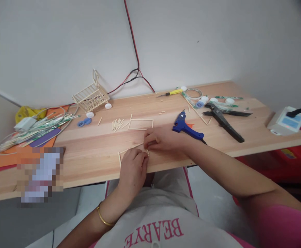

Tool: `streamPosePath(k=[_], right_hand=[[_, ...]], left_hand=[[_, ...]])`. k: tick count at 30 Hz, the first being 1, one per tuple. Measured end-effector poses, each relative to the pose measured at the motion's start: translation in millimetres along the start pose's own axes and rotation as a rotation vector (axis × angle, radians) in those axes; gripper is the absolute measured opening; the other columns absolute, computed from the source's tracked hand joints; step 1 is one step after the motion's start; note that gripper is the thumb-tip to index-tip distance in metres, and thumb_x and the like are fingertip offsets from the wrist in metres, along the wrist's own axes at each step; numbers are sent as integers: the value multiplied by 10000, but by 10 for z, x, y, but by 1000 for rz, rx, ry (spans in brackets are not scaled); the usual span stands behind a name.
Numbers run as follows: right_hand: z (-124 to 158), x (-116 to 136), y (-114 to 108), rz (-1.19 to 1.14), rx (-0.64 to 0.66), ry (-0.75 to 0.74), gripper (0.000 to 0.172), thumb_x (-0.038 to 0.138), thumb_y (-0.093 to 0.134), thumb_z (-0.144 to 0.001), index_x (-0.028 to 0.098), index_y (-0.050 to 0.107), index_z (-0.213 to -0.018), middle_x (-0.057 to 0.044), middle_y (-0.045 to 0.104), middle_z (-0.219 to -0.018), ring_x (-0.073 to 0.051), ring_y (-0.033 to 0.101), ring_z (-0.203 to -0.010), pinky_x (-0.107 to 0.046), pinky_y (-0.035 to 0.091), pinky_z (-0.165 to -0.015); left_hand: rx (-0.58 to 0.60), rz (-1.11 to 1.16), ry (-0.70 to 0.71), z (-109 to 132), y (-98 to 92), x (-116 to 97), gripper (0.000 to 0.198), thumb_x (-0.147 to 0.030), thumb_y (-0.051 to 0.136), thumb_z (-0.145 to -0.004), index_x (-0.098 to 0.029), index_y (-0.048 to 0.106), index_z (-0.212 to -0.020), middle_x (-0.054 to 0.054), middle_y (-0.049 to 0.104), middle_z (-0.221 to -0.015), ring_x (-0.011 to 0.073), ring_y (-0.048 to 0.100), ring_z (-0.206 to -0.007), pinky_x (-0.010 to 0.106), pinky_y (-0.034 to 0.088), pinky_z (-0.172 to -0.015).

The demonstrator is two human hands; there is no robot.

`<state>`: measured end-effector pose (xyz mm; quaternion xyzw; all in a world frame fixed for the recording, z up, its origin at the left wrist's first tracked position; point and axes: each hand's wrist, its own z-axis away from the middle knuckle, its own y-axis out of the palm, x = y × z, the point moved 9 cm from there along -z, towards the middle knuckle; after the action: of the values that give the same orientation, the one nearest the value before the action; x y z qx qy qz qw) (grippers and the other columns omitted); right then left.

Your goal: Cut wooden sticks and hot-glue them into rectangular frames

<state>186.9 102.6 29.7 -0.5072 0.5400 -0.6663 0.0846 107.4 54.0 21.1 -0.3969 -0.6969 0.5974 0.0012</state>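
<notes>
Near the front edge of the wooden table lies a thin stick frame (pixel 119 158), partly covered by my hands. My left hand (pixel 134 165) rests over its lower side with the fingers closed on it. My right hand (pixel 157 138) is pinched at the frame's right corner; the exact spot between its fingertips is hidden. Just behind, a second rectangular stick frame (pixel 141 129) lies flat beside a row of short sticks (pixel 117 124). A blue glue gun (pixel 186 127) lies to the right of my right hand.
A stick-built cart (pixel 92 96) with white wheels stands at the back left. Black cutters (pixel 224 120), tape (pixel 193 93) and a yellow knife (pixel 174 92) lie right. Packed sticks (pixel 36 134) and a blurred-out object (pixel 43 175) are left; a white box (pixel 286 120) sits far right.
</notes>
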Motion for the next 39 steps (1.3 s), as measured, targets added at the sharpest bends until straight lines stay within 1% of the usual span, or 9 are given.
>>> streamPosePath(k=[2, 5, 7, 9, 15, 22, 30, 35, 39], right_hand=[[-7, -12, -11, -3, -15, 21, 176, 170, 522, -809, 196, 633, -943, -41, 610, -933, -159, 562, -846, -268, 412, -762], [-15, -108, -18, 10, -49, 114, 244, 160, 537, -767, 184, 577, -1005, -40, 629, -898, -163, 559, -794, -261, 413, -700], [-18, -157, 2, 15, -51, 150, 267, 131, 528, -741, 184, 564, -1000, -35, 637, -880, -158, 559, -767, -252, 407, -677], [-21, -165, 15, 19, -53, 149, 271, 105, 506, -733, 186, 566, -985, -36, 641, -890, -154, 561, -774, -245, 400, -679], [-15, -129, -22, 33, -85, 143, 240, 101, 471, -755, 187, 581, -950, -37, 649, -881, -152, 558, -765, -242, 381, -667], [-30, -114, -22, 60, -80, 136, 237, 91, 474, -748, 181, 586, -937, -32, 649, -861, -145, 550, -743, -234, 368, -652], [-15, -101, -50, 71, -91, 166, 228, 95, 481, -757, 181, 605, -929, -34, 660, -888, -145, 552, -772, -230, 362, -678], [-29, -125, -74, 57, -135, 255, 171, 135, 500, -765, 172, 613, -888, -20, 660, -819, -129, 549, -712, -214, 340, -627], [-49, -137, -94, 39, -169, 332, 123, 171, 521, -749, 166, 614, -829, -17, 658, -773, -122, 546, -683, -204, 324, -586]], left_hand=[[-2, -9, 1, 3, -1, -4, 166, -178, 450, -860, -160, 615, -856, 72, 585, -836, 202, 512, -860, 364, 438, -754], [-7, -31, -1, 7, -8, -8, 170, -186, 451, -861, -159, 617, -841, 73, 583, -829, 205, 508, -849, 363, 435, -747], [-6, -40, 1, 10, -10, -13, 176, -193, 448, -864, -154, 618, -842, 76, 583, -830, 204, 506, -842, 361, 434, -746], [-2, -39, 8, 14, -7, -20, 181, -192, 442, -867, -147, 617, -853, 78, 582, -830, 203, 505, -845, 357, 434, -748], [-17, -37, 15, 14, -8, -21, 176, -198, 450, -869, -158, 621, -852, 68, 574, -825, 195, 500, -842, 350, 431, -748], [-14, -48, 22, 20, 6, -22, 187, -195, 442, -872, -162, 625, -854, 66, 567, -816, 193, 498, -842, 345, 429, -748], [-32, -46, 43, 19, -14, -43, 181, -195, 449, -870, -168, 627, -857, 66, 572, -822, 190, 498, -834, 348, 428, -739], [-55, -25, 58, 17, -34, -52, 180, -191, 455, -864, -173, 634, -871, 71, 585, -846, 191, 506, -841, 347, 433, -737], [-48, -26, 54, 12, -29, -48, 178, -188, 457, -862, -171, 634, -852, 72, 591, -851, 193, 510, -838, 348, 429, -738]])
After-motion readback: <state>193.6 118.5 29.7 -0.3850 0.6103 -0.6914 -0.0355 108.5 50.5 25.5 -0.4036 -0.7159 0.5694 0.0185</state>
